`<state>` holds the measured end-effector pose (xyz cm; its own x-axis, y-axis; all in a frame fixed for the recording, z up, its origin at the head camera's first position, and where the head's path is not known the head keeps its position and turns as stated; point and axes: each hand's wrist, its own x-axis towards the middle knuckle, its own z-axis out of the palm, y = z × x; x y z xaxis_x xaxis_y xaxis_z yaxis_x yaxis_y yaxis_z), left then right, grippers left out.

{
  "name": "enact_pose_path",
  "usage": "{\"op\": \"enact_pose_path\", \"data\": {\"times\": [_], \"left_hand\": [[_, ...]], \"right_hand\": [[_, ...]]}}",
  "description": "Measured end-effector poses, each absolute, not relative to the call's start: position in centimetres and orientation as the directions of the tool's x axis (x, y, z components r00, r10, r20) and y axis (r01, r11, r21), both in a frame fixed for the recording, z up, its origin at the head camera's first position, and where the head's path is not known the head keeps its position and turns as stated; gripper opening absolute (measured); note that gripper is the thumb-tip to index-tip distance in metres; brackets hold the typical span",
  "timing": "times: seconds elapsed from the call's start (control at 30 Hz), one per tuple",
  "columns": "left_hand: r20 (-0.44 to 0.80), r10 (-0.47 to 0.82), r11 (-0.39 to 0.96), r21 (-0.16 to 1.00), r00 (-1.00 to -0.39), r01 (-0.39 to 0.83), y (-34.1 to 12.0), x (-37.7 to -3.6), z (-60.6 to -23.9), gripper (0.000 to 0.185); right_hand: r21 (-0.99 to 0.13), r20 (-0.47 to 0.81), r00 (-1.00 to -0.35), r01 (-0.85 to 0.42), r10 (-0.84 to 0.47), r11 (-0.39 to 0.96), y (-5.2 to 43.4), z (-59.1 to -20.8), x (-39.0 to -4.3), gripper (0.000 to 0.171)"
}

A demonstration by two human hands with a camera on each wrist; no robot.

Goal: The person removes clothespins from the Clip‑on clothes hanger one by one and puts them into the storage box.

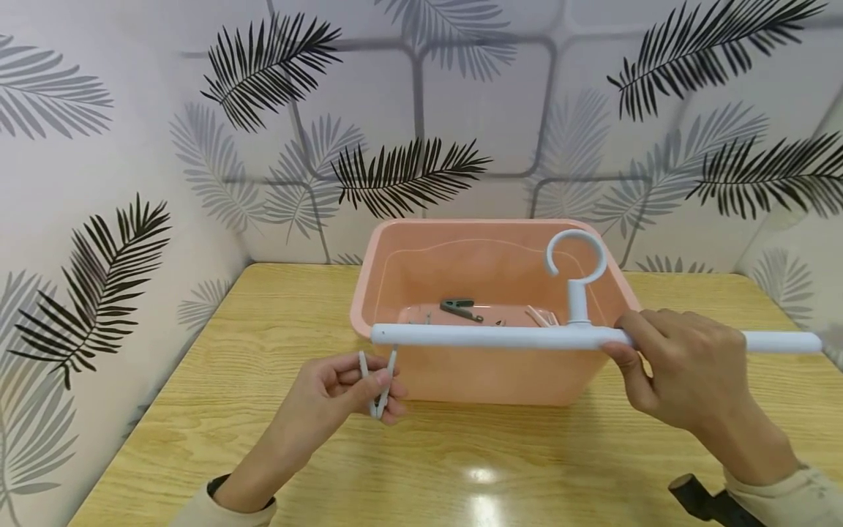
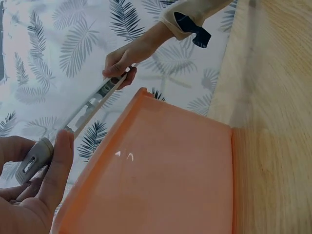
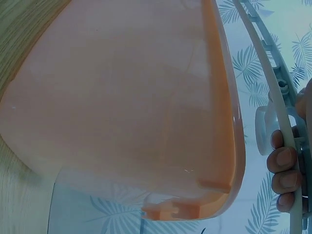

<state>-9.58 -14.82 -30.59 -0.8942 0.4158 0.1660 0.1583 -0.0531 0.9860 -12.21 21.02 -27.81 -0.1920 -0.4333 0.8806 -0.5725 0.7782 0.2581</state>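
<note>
Between L fingers [image 1: 369,380]: clip [image 1: 382,380]

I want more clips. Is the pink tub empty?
Not empty. The pink tub holds a dark clothespin and some pale pieces on its bottom.

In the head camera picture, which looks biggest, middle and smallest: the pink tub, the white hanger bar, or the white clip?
1. Pink tub
2. White hanger bar, longer but much thinner
3. White clip, pinched in the left hand

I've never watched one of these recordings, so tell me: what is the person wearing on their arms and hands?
Both hands, left hand and right hand, are bare, with no gloves or rings visible. Beige long sleeves reach the wrists. Each wrist carries something dark, a black band on the left and a black strap on the right.
</note>
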Motion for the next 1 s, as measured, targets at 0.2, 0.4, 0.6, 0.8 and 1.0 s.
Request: {"op": "enact_pose_path", "data": {"times": [0.2, 0.4, 0.6, 0.8, 1.0], "left_hand": [[0.249, 0.295, 0.123, 0.947, -0.922, 0.295, -14.5, -9.3, -29.8, 0.019], [0.483, 0.249, 0.419, 0.728, -0.839, 0.543, -14.9, -8.9, -28.5, 0.009], [0.714, 0.290, 0.698, 0.298, -0.637, 0.651, -14.0, -8.5, -28.2, 0.026], [0.678, 0.295, 0.762, 0.258, -0.673, 0.594, -13.5, -8.1, -28.2, 0.018], [0.619, 0.306, 0.734, 0.330, -0.723, 0.594, -14.0, -7.9, -28.0, 0.016]], "right_hand": [[0.252, 0.892, -0.173, -0.575, -0.417, 0.778, 20.7, -27.7, -12.2, 0.055], [0.251, 0.895, -0.168, -0.576, -0.413, 0.778, 20.4, -27.5, -12.3, 0.055], [0.261, 0.893, -0.168, -0.565, -0.418, 0.783, 20.3, -27.6, -12.4, 0.054], [0.267, 0.891, -0.168, -0.559, -0.422, 0.785, 20.3, -27.7, -12.5, 0.054], [0.259, 0.890, -0.178, -0.561, -0.420, 0.786, 20.6, -27.7, -12.6, 0.056]]}}
